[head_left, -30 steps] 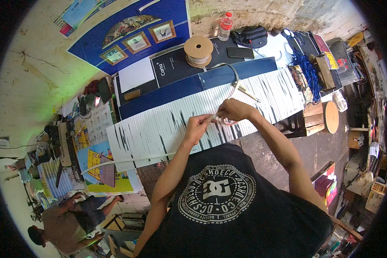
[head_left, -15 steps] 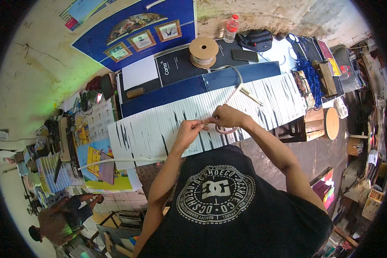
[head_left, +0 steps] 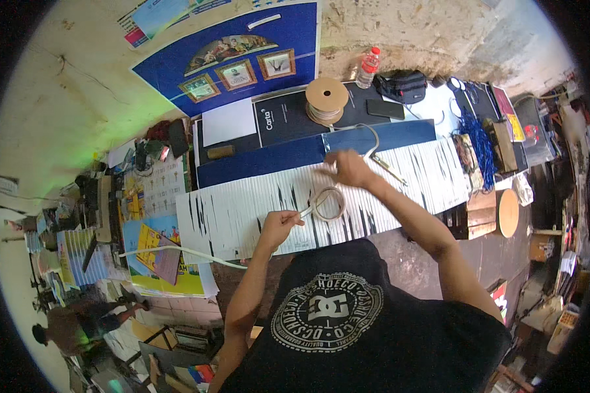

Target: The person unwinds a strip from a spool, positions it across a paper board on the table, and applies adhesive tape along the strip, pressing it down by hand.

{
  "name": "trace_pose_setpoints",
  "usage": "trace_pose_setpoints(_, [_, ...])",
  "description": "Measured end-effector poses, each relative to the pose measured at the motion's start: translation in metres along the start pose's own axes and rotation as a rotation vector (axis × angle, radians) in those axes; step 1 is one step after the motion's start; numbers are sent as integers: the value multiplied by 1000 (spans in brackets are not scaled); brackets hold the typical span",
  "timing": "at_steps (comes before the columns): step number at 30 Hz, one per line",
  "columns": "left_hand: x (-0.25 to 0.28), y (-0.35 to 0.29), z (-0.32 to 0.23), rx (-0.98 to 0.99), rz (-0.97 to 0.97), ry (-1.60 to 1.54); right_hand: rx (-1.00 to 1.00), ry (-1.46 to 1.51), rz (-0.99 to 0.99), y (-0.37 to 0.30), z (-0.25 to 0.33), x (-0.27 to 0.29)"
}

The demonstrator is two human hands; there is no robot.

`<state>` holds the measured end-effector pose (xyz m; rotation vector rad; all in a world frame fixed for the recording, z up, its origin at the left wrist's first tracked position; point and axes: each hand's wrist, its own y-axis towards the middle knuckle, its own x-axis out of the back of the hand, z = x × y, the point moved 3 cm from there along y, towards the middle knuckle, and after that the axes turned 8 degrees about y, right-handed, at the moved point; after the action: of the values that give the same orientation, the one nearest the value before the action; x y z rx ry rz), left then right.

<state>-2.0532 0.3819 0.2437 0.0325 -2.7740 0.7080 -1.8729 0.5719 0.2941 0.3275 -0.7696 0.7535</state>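
Observation:
My left hand (head_left: pixel 279 228) pinches the loose end of a pale strip running to a roll of tape (head_left: pixel 341 211). The roll rests on a long row of narrow white strips (head_left: pixel 242 203), streaked with black marks. Above and to the right of the roll, my right hand (head_left: pixel 349 169) is raised with fingers apart and nothing visible in it. Beyond it, a cream cord (head_left: pixel 376 139) curves down from a cardboard spool (head_left: pixel 326 98). A thin brass-coloured tool (head_left: pixel 391 171) lies by the cord's lower end. A pale strip (head_left: pixel 170 248) extends left from near my left forearm.
Behind the white row stand a blue board (head_left: pixel 269 154), a phone (head_left: pixel 385 109), a red-capped bottle (head_left: pixel 368 68) and a black bag (head_left: pixel 401 86). Blue cords (head_left: pixel 476 144) hang at the right. Printed sheets (head_left: pixel 147 229) lie left. Another person (head_left: pixel 78 327) is at the lower left.
My hands were together over the white row; now they are apart. The right has moved up and away with its fingers spread, while the left has drawn down, keeping the tape end.

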Motion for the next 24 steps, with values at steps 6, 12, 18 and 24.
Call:
trace_pose_setpoints(6, [12,-14,8,18,-211,189,-7,-379,36,150,-103,55])
trace_pose_setpoints(12, [21,-22,-2,153,-478,492,28,-742,346,211,-192,27])
trace_pose_setpoints(18, [32,-30,23,310,-789,690,234,-643,224,194,-151,91])
trace_pose_setpoints(24, [57,-24,-19,645,-877,835,253,-245,12,150,-118,215])
